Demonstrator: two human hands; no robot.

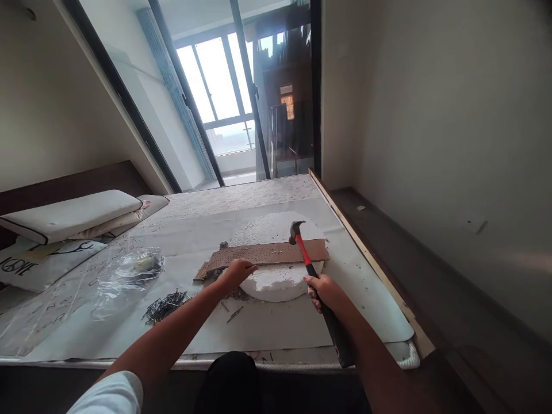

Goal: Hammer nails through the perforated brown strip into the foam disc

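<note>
My right hand [325, 292] is wrapped round the black grip of a claw hammer [305, 253]. Its red shaft and metal head are raised over the right part of a brown wooden board [254, 255]. Rows of small holes mark the board, and several pale nail heads show near its middle. My left hand [238, 272] is at the board's front edge with its fingers drawn together; what they hold, if anything, is too small to make out. Beneath the board lies a round white foam block [276, 287], crumbled along its edge.
A pile of nails [166, 306] lies left of my left forearm, with a clear plastic bag [129, 276] behind it. A few loose nails [235, 314] rest before the foam. Pillows [73, 215] are at the far left of the bed; a wooden rail [366, 256] runs along its right side.
</note>
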